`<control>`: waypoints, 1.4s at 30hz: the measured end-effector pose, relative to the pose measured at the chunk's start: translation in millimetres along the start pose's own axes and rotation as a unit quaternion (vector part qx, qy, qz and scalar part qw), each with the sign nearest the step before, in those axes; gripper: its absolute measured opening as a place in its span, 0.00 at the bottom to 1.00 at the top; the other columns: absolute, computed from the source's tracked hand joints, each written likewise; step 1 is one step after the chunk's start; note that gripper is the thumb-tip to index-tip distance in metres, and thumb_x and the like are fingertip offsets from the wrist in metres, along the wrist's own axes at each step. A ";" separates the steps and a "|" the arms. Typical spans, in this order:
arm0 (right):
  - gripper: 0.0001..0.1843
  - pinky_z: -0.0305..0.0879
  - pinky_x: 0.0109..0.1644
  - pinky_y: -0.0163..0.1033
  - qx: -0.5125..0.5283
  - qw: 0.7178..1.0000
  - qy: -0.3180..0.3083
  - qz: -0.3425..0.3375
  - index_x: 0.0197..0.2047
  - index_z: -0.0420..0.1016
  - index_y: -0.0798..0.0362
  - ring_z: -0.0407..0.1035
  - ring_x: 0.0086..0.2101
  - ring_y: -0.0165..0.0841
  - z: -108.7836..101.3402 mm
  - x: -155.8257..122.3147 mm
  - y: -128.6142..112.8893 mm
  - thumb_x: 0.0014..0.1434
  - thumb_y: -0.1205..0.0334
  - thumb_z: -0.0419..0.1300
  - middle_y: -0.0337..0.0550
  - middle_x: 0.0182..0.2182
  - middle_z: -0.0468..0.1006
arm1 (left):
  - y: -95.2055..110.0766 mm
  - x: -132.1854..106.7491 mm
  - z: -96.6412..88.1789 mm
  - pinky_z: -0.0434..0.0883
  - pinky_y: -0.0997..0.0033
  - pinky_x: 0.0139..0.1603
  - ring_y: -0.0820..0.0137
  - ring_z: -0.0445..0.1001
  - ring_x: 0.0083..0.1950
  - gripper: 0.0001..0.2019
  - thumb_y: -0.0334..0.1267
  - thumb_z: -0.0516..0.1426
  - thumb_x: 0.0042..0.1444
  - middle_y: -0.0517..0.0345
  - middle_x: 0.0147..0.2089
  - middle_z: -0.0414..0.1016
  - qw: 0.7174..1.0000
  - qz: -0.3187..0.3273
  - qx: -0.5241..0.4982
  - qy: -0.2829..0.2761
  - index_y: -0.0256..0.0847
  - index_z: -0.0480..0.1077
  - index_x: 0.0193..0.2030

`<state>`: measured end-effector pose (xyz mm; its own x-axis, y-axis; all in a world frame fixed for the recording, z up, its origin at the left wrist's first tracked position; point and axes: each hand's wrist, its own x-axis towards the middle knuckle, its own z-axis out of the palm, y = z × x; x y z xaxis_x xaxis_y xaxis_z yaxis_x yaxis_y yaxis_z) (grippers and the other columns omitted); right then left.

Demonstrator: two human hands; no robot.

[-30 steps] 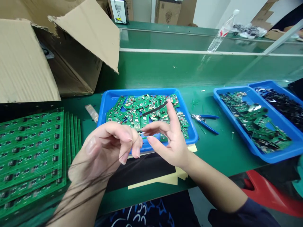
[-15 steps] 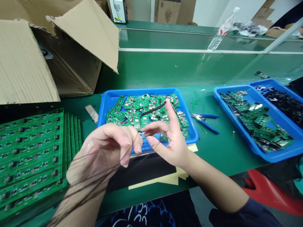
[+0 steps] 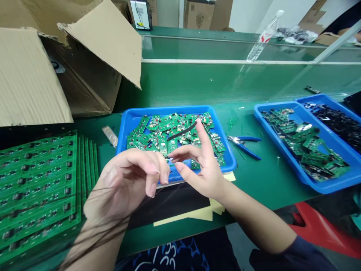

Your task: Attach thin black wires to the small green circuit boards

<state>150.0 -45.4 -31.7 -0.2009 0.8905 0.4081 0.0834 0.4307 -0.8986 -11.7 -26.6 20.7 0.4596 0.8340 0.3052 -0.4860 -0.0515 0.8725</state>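
Head view shows both hands raised over the near edge of a blue tray (image 3: 132, 116) on the green desk (image 3: 254, 177). Left hand (image 3: 126, 180) is curled, its fingers (image 3: 162, 171) bunched together with the tips pointing down; the thumb is hidden, so I cannot tell what they grip. Thin dark strands (image 3: 113, 222) trail from that hand down over the wrist. Right hand (image 3: 203, 169) is spread, thumb and forefinger apart, the forefinger tip reaching across to the left fingertips, and the middle finger stands up over the tray. Where the two hands meet sits a tiny dark speck (image 3: 166, 157), too small to make out. Small green boards (image 3: 166, 124) fill the tray in a loose heap, and a black strip (image 3: 182, 132) lies across them just beside the raised finger. A black mat (image 3: 175, 203) on a yellow sheet (image 3: 197, 215) lies under the hands. Stacked green panels (image 3: 36, 180) sit at the left, in front of an open box (image 3: 31, 75). Blue-handled cutters (image 3: 244, 145) lie right of the tray, near a second tray (image 3: 275, 105) of boards and a third (image 3: 324, 98) of black parts. A bottle (image 3: 262, 39) leans farther back.
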 end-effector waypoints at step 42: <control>0.47 0.74 0.44 0.49 0.032 0.997 0.064 0.030 0.66 0.21 0.42 0.73 0.40 0.35 -4.6 1.7 -18.5 0.59 0.55 0.56 0.44 0.42 0.74 | -8.7 -10.2 8.0 0.67 0.49 0.56 0.65 0.74 0.29 0.14 0.51 0.55 0.55 0.61 0.25 0.75 0.968 0.020 0.245 -0.044 0.47 0.77 0.36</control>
<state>152.6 -51.1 -13.6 -0.0709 0.9279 0.3660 0.0274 0.3686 -0.9292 -6.2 -39.0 13.1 0.5199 0.7773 0.3542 -0.1034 -0.3543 0.9294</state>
